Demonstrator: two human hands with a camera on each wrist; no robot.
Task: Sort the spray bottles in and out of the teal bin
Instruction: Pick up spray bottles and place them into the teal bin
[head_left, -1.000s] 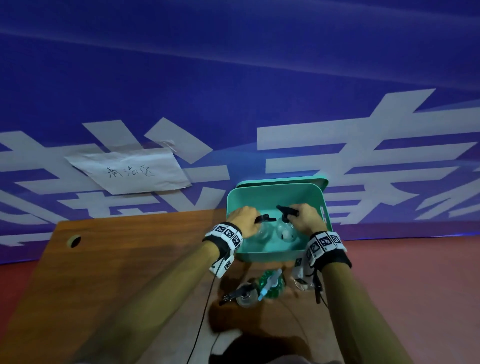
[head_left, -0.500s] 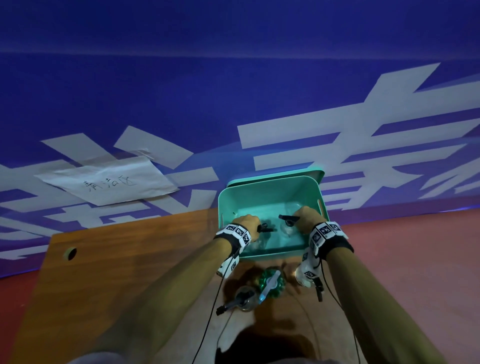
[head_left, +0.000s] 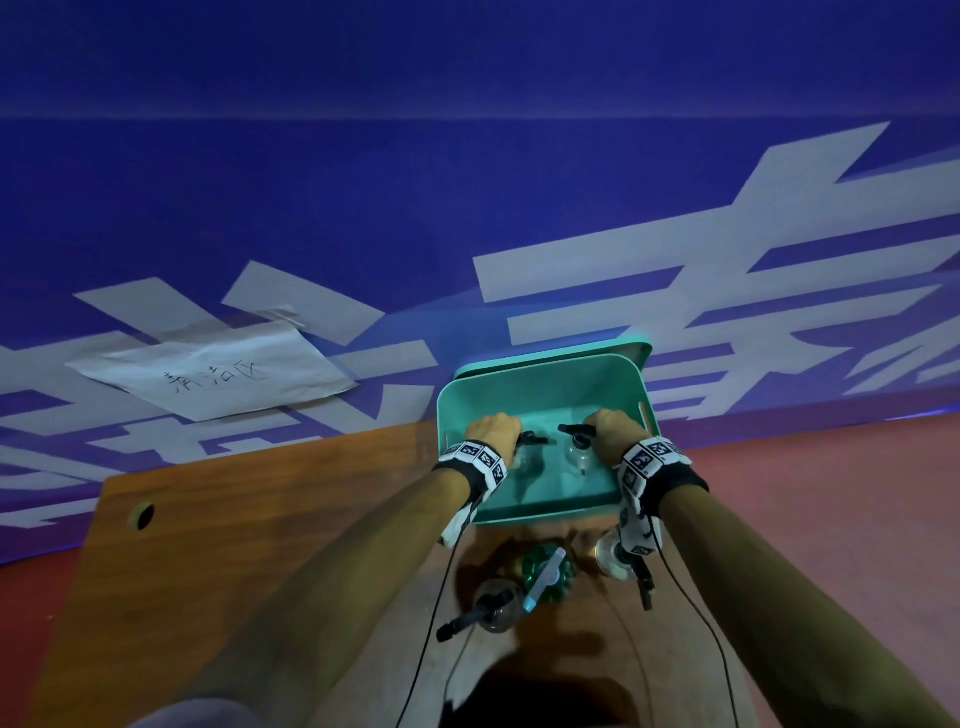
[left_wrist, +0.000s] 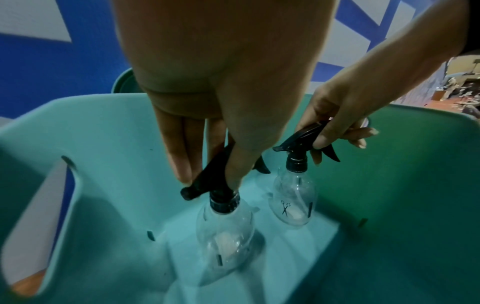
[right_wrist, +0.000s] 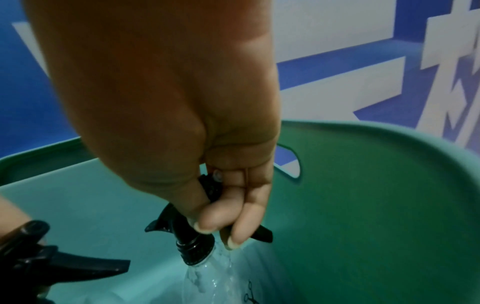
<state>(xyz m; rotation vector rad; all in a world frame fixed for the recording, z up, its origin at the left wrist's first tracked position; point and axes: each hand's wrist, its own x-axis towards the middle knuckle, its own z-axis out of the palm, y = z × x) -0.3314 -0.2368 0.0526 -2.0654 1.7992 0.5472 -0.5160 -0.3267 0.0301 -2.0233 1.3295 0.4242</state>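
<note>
Teal plastic walls of the bin (head_left: 545, 384) surround both hands. It sits at the far edge of the wooden table (head_left: 234, 519), at about twelve o'clock from the person. The left hand (left_wrist: 223, 115) pinches the black trigger head of one clear bottle (left_wrist: 226, 242), fingers clamped round it; this bottle stands on the bin floor or just above it. The right hand (right_wrist: 207, 164) grips the trigger head of a second clear bottle (left_wrist: 293, 203), at roughly two o'clock from the first, also upright down inside the bin.

Judging by this, two bottles are in the bin or being handled there. Whether they are going in or coming out I cannot tell. Outside the bin, at its six o'clock on the table, stand three more: a dark-topped bottle (head_left: 496, 600), a green bottle (head_left: 548, 569) and a clear one (head_left: 613, 553) partly behind the right wrist strap. The sorting looks about half finished.

A small black scissors symbol is printed on the second bottle. Handwriting on the paper sheet (head_left: 218, 376) taped to the blue wall at ten o'clock is too faint to read surely.
</note>
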